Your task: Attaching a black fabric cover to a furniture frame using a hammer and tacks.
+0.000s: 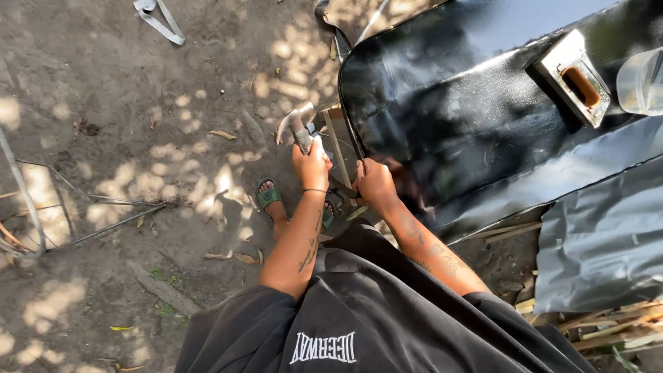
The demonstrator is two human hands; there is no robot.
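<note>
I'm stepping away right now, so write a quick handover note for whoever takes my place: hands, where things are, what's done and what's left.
Left hand: closed grip on the handle of a hammer, head raised over the dirt ground.
Right hand: pressed on the near corner edge of the black metal sheet, steadying it.
The sheet lies on a wooden frame; a small metal box and a clear plastic container sit on its far side. Grey sheets lie to the right.
Done: sheet laid in place and held.
Left: hammer is up beside the sheet's edge; no finished edge work can be seen.
</note>
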